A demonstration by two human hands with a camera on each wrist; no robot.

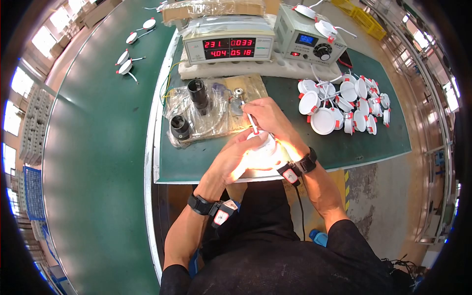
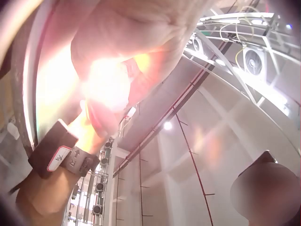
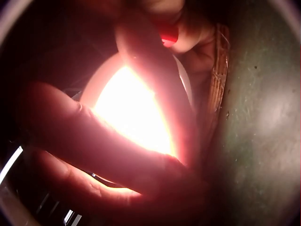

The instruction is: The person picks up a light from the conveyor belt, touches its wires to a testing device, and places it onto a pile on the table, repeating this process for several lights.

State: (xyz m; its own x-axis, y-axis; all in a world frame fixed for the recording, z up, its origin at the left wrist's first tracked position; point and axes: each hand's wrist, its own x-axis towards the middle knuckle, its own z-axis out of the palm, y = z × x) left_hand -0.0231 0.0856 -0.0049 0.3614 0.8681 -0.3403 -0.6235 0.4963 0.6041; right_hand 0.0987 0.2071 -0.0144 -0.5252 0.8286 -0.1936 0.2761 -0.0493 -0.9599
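a person's left hand (image 1: 235, 160) curls round a lit downlight (image 1: 263, 150), holding it just above the near edge of a green bench mat (image 1: 378, 140), while the right hand (image 1: 268, 118), just beyond it, pinches a thin white lead (image 1: 251, 123) that runs up from the lamp towards a small metal socket (image 1: 239, 94). in the right wrist view fingers (image 3: 94, 146) lie across the lamp's glowing face (image 3: 129, 110), the light shining red through them; the left wrist view shows mostly glare (image 2: 106, 84) under the palm. left of the hands, two black lamp holders (image 1: 198, 93) stand on a clear plastic sheet (image 1: 216, 123). at the far side a meter with red digits (image 1: 228, 48) sits beside a grey power supply (image 1: 310, 42). to the right, well apart from the hands, lies a pile of white downlights (image 1: 344, 105). a green conveyor belt (image 1: 98, 147) runs along the left, with a few more lamps (image 1: 129, 59) at its far end.
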